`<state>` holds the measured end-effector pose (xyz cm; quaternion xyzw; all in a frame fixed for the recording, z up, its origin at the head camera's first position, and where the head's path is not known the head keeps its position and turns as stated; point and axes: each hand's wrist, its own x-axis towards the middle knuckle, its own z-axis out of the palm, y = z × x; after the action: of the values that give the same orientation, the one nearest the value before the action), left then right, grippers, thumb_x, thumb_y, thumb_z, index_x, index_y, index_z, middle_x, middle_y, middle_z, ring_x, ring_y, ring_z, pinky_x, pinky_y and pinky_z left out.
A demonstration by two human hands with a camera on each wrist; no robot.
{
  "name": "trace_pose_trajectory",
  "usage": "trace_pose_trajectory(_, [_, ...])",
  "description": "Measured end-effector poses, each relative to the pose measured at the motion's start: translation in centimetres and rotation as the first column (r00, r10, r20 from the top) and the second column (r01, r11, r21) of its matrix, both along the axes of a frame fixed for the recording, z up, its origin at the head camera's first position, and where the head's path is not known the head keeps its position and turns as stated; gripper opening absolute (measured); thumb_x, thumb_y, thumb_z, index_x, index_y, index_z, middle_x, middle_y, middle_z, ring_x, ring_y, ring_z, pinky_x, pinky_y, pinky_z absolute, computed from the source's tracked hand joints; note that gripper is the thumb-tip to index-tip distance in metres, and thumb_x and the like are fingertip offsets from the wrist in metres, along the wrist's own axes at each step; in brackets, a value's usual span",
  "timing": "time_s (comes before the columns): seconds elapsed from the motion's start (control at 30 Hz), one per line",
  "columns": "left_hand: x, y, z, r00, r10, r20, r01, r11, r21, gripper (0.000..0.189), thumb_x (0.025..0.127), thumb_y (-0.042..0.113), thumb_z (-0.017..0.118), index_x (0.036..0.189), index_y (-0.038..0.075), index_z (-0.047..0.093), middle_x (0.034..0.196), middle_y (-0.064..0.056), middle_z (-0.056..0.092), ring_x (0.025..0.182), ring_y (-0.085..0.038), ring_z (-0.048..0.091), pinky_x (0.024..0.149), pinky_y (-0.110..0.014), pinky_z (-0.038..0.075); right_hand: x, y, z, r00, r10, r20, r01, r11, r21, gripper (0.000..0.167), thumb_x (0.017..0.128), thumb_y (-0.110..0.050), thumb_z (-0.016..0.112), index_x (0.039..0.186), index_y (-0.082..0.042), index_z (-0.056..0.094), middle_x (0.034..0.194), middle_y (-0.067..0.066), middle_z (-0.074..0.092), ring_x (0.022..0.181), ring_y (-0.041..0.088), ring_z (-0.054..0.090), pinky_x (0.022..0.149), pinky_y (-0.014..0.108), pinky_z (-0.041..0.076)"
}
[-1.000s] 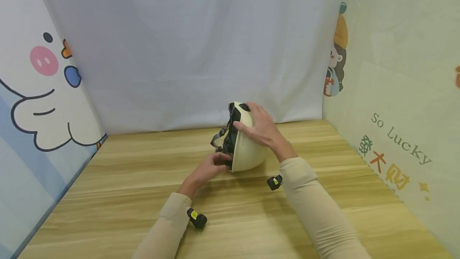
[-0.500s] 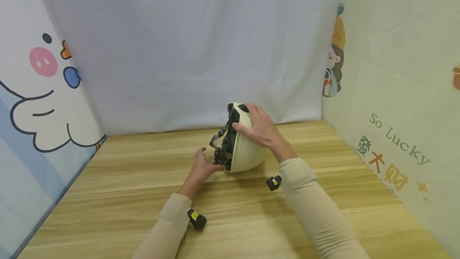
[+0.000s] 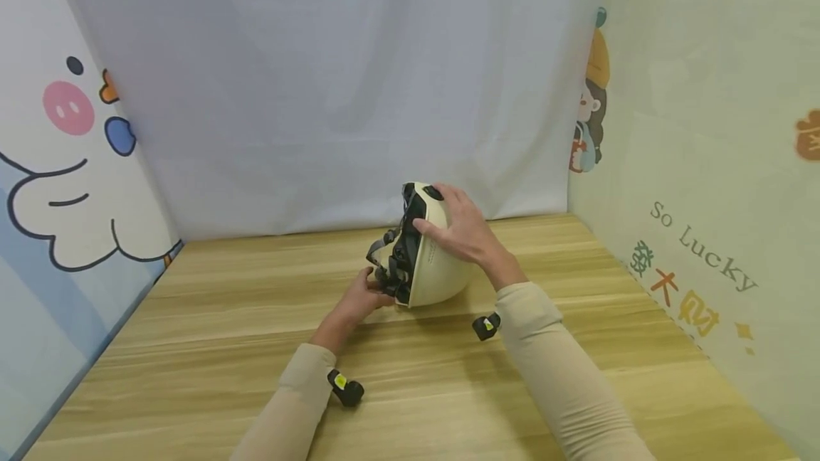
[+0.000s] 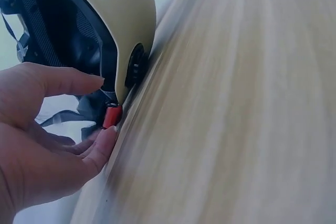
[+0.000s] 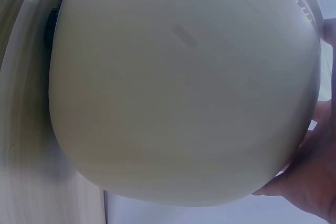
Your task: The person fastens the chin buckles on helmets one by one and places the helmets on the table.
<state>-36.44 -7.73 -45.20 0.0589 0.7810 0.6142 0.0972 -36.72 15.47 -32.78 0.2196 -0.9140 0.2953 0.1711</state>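
A cream helmet [image 3: 440, 272] with a black lining stands on its side on the wooden table [image 3: 256, 347], its opening turned left. My right hand [image 3: 464, 230] grips the top of the shell, thumb by the rim and fingers over the outside. A grey-black chin strap [image 3: 379, 247] hangs out of the opening. At the lower rim is my left hand [image 3: 359, 299]. In the left wrist view its thumb and fingers stand apart around a small red piece [image 4: 112, 115], fingertips right at it. The right wrist view is mostly filled by the shell [image 5: 184, 87].
A pale curtain [image 3: 320, 126] hangs along the table's back edge. Printed cloth walls stand at the left [image 3: 77, 183] and right [image 3: 673, 162]. A small black wrist camera [image 3: 346, 388] is beside the left sleeve, another black camera [image 3: 485, 326] beside the right.
My left hand has drawn back from inside the lower rim, spread its fingers, then come in again below the strap. The right hand keeps its grip and the helmet stays nearly in place.
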Motion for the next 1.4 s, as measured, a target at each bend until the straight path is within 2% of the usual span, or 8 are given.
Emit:
trace_pose_trajectory(0.2, [-0.2, -0.2, -0.2, 1.0, -0.016, 0.022, 0.014, 0.997, 0.075, 0.092, 0.086, -0.001, 0.067, 0.156, -0.008, 0.007, 0.141, -0.033, 0.045, 0.122, -0.041, 0.054, 0.102, -0.048, 0.045, 0.0, 0.3, -0.1, 0.999, 0.028, 0.017, -0.028, 0.999, -0.034, 0.088, 0.091, -0.056, 0.057, 0.156, -0.005, 0.028, 0.158, 0.02, 0.029, 0.145, 0.037, 0.028, 0.114, 0.057, 0.024])
trace_pose_trajectory(0.47, [-0.4, -0.2, -0.1, 0.995, 0.012, 0.096, -0.035, 0.967, 0.251, 0.088, 0.088, -0.009, 0.06, 0.153, -0.013, 0.001, 0.142, -0.039, 0.04, 0.088, -0.019, 0.063, 0.081, -0.027, 0.052, 0.0, 0.6, 0.1, 0.999, 0.05, 0.017, -0.049, 0.998, -0.042, 0.086, 0.091, -0.054, 0.057, 0.156, -0.005, 0.028, 0.158, 0.019, 0.029, 0.145, 0.037, 0.027, 0.115, 0.056, 0.023])
trace_pose_trajectory(0.67, [-0.2, 0.1, 0.1, 0.999, 0.009, 0.041, -0.016, 0.986, 0.168, 0.077, 0.086, -0.004, 0.064, 0.152, -0.011, 0.025, 0.139, -0.035, 0.042, 0.096, -0.023, 0.058, 0.083, -0.033, 0.051, -0.1, 0.7, 0.2, 0.998, 0.052, 0.044, -0.049, 0.997, -0.062, 0.084, 0.092, -0.05, 0.059, 0.156, -0.005, 0.027, 0.158, 0.021, 0.028, 0.144, 0.037, 0.028, 0.114, 0.057, 0.025])
trace_pose_trajectory(0.87, [0.2, 0.4, 0.4, 0.999, 0.001, 0.035, -0.006, 0.991, 0.136, 0.092, 0.08, -0.001, 0.074, 0.154, -0.009, 0.02, 0.153, -0.03, 0.033, 0.125, -0.037, 0.047, 0.094, -0.045, 0.048, -0.2, 1.3, 0.0, 0.997, 0.04, 0.06, -0.035, 0.995, -0.092, 0.084, 0.092, -0.047, 0.059, 0.156, -0.006, 0.025, 0.158, 0.021, 0.027, 0.143, 0.038, 0.029, 0.114, 0.057, 0.025])
trace_pose_trajectory(1.0, [0.1, 0.1, -0.1, 0.999, 0.006, 0.038, -0.012, 0.988, 0.151, 0.097, 0.078, -0.003, 0.074, 0.156, -0.006, 0.017, 0.161, -0.027, 0.019, 0.135, -0.039, 0.037, 0.092, -0.045, 0.048, -0.3, 1.8, -0.3, 0.997, 0.044, 0.064, -0.037, 0.994, -0.107, 0.082, 0.092, -0.045, 0.058, 0.157, -0.008, 0.025, 0.157, 0.021, 0.028, 0.143, 0.039, 0.029, 0.113, 0.059, 0.025])
trace_pose_trajectory(1.17, [-0.2, -0.2, -0.5, 0.999, 0.01, 0.05, -0.017, 0.989, 0.146, 0.097, 0.078, 0.001, 0.076, 0.157, -0.004, 0.019, 0.162, -0.024, 0.016, 0.13, -0.036, 0.041, 0.087, -0.037, 0.049, -0.4, 2.0, -0.4, 0.997, 0.048, 0.058, -0.041, 0.992, -0.119, 0.081, 0.092, -0.045, 0.058, 0.158, -0.009, 0.026, 0.156, 0.021, 0.031, 0.142, 0.038, 0.031, 0.112, 0.059, 0.026])
trace_pose_trajectory(1.23, [-0.3, -0.3, -0.5, 0.999, 0.008, 0.049, -0.015, 0.989, 0.15, 0.095, 0.079, 0.002, 0.076, 0.156, -0.005, 0.02, 0.161, -0.024, 0.022, 0.127, -0.034, 0.044, 0.086, -0.037, 0.049, -0.4, 2.0, -0.4, 0.997, 0.05, 0.059, -0.042, 0.992, -0.121, 0.081, 0.092, -0.045, 0.057, 0.157, -0.009, 0.026, 0.157, 0.021, 0.03, 0.142, 0.038, 0.03, 0.112, 0.059, 0.026])
trace_pose_trajectory(1.4, [-0.4, -0.5, -0.6, 0.999, 0.012, 0.048, -0.019, 0.989, 0.145, 0.085, 0.085, 0.008, 0.076, 0.153, -0.006, 0.027, 0.149, -0.03, 0.041, 0.1, -0.029, 0.056, 0.089, -0.041, 0.046, -0.4, 2.1, -0.3, 0.997, 0.053, 0.055, -0.046, 0.991, -0.127, 0.08, 0.092, -0.044, 0.056, 0.157, -0.007, 0.027, 0.156, 0.022, 0.03, 0.143, 0.038, 0.03, 0.113, 0.058, 0.025])
